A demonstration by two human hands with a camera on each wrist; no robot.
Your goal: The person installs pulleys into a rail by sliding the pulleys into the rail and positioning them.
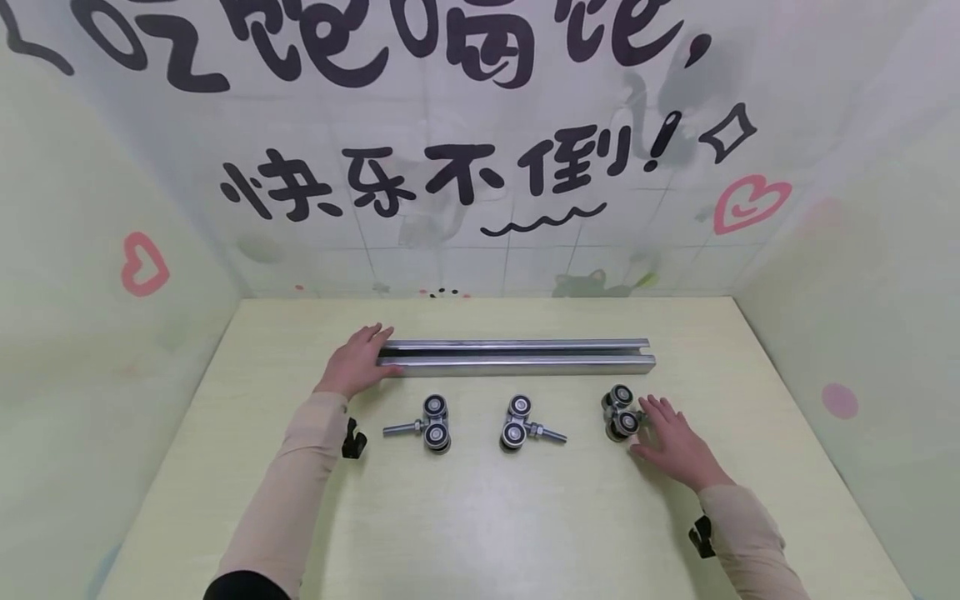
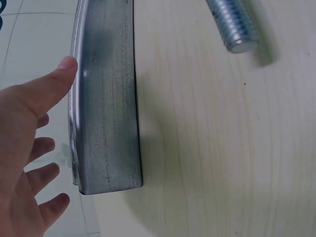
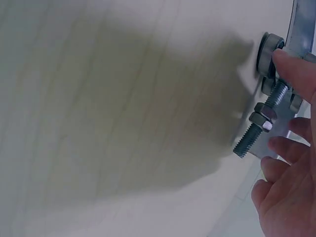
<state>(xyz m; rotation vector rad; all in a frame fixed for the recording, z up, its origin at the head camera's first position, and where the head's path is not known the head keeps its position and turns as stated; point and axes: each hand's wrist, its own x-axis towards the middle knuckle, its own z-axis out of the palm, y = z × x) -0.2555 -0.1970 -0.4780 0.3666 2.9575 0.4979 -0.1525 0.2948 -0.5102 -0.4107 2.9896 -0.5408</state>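
Note:
A grey metal C-channel track (image 1: 517, 365) lies crosswise on the table, its slot facing up. At its left end, my left hand (image 1: 358, 360) has the thumb at the near edge and loosely spread fingers at the far side. In the left wrist view the thumb (image 2: 61, 74) overlaps the track's edge. My right hand (image 1: 678, 446) is at the rightmost roller trolley (image 1: 621, 412), fingers apart. In the right wrist view the thumb overlaps one wheel, and the threaded bolt (image 3: 261, 118) with nuts points out beside the fingers; firm contact is unclear.
Two more roller trolleys lie in front of the track: the left one (image 1: 436, 423) with its bolt pointing left, the middle one (image 1: 516, 423) with its bolt pointing right. Printed walls enclose the pale wooden table (image 1: 480, 517) at the back and both sides.

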